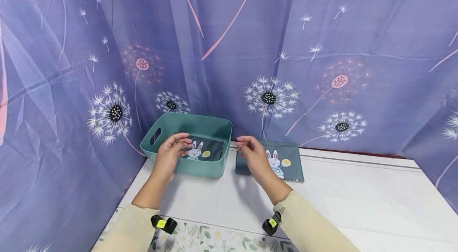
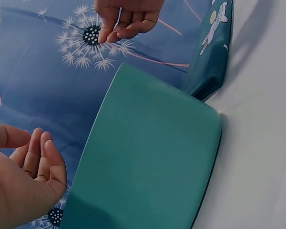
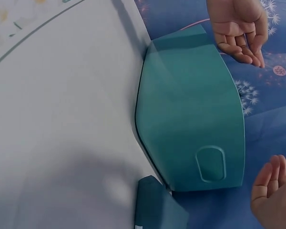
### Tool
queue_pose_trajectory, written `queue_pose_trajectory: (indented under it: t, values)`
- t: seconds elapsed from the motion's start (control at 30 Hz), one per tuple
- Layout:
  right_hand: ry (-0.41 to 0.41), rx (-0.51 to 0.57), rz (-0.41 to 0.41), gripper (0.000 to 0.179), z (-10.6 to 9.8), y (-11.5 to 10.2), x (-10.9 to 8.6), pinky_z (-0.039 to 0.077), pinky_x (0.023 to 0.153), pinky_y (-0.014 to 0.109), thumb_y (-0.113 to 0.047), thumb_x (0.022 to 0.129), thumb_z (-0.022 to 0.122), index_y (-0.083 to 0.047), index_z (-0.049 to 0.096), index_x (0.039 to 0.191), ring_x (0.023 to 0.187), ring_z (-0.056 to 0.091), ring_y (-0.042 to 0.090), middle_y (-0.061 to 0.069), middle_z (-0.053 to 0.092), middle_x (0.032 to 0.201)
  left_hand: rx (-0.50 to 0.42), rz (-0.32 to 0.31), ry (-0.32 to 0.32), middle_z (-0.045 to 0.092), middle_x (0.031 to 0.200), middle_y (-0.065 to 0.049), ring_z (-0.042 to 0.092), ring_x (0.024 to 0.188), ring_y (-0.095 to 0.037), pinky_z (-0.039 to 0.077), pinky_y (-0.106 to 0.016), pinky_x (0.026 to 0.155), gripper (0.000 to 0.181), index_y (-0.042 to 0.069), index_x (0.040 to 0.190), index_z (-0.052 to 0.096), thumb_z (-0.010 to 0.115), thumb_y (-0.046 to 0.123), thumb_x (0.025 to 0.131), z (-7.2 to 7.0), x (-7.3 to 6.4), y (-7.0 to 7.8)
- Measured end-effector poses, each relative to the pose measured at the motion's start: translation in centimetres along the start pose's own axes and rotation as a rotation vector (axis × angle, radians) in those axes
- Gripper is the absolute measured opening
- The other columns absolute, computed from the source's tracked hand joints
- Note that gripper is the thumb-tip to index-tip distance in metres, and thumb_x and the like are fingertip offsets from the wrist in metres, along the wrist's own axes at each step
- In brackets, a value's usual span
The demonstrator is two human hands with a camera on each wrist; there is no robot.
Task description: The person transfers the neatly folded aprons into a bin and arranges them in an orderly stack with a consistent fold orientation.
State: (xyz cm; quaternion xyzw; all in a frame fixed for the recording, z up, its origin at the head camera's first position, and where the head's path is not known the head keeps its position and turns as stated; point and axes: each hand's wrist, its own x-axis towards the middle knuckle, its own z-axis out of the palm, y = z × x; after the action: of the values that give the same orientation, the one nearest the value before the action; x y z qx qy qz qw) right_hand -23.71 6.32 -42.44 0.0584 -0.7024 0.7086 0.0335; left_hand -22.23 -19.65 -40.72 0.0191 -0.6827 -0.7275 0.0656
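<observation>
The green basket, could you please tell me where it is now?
In the head view, the green basket stands left of centre on the white table, with one rabbit pouch inside and another just to its right.

Before me, a green bin (image 1: 200, 170) stands upright on the bench (image 1: 358, 196), a dark rabbit-print pouch (image 1: 204, 149) lying inside. A matching second pouch (image 1: 284, 165) rests on the bench just right of the bin, its white rabbit showing.

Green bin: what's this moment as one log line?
left grip: empty, near bin | right grip: empty, near outer pouch | inner pouch: inside bin | outer pouch: on table, right of bin
</observation>
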Motion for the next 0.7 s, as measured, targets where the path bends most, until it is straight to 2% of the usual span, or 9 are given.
queue_pose_trajectory:
  t: [0.17, 0.33, 0.43, 0.6, 0.7]
  values:
    - [0.016, 0.006, -0.006, 0.025, -0.3, 0.3, -0.1, 0.051, 0.079, 0.029, 0.001, 0.095, 0.052, 0.004, 0.064, 0.118, 0.094, 0.063, 0.021, 0.007, 0.068, 0.103, -0.017, 0.012, -0.034, 0.069, 0.101, 0.001, 0.067, 0.101, -0.021, 0.054, -0.025, 0.079, 0.032, -0.003, 0.129, 0.057, 0.05, 0.0, 0.098, 0.4, -0.2, -0.3]
    - [0.028, 0.003, -0.017, 0.026, -0.7, 0.6, -0.2, 0.05, 0.075, 0.025, 0.003, 0.095, 0.051, 0.004, 0.064, 0.118, 0.087, 0.061, 0.011, 0.006, 0.068, 0.101, -0.004, 0.013, -0.071, 0.068, 0.102, -0.001, 0.068, 0.095, -0.014, 0.055, -0.029, 0.083, 0.033, -0.007, 0.132, 0.054, 0.05, 0.001, 0.1, 0.8, -0.6, -0.4]
    - [0.029, 0.004, -0.022, 0.027, -0.9, 0.7, -0.3, 0.049, 0.074, 0.023, 0.003, 0.095, 0.05, 0.006, 0.063, 0.12, 0.085, 0.061, 0.007, 0.003, 0.067, 0.1, -0.001, 0.012, -0.081, 0.068, 0.1, 0.001, 0.069, 0.093, -0.014, 0.056, -0.03, 0.083, 0.031, -0.005, 0.13, 0.055, 0.051, 0.002, 0.1, 1.0, -0.7, -0.5]
    - [0.03, 0.025, -0.016, 0.027, -1.1, 0.6, -0.5, 0.049, 0.075, 0.023, 0.003, 0.096, 0.049, 0.006, 0.062, 0.12, 0.085, 0.06, 0.008, 0.004, 0.066, 0.1, -0.009, 0.016, -0.105, 0.069, 0.097, 0.003, 0.068, 0.091, -0.014, 0.056, -0.028, 0.081, 0.026, 0.001, 0.125, 0.059, 0.054, 0.004, 0.099, 1.3, -1.0, -0.6]
    - [0.035, 0.028, -0.013, 0.026, -1.3, 0.8, -0.6, 0.049, 0.075, 0.023, 0.003, 0.096, 0.049, 0.006, 0.062, 0.119, 0.086, 0.06, 0.009, -0.001, 0.065, 0.097, -0.014, 0.014, -0.121, 0.068, 0.098, 0.001, 0.068, 0.091, -0.015, 0.056, -0.03, 0.082, 0.025, 0.002, 0.124, 0.06, 0.054, 0.005, 0.1, 1.5, -1.1, -0.8]
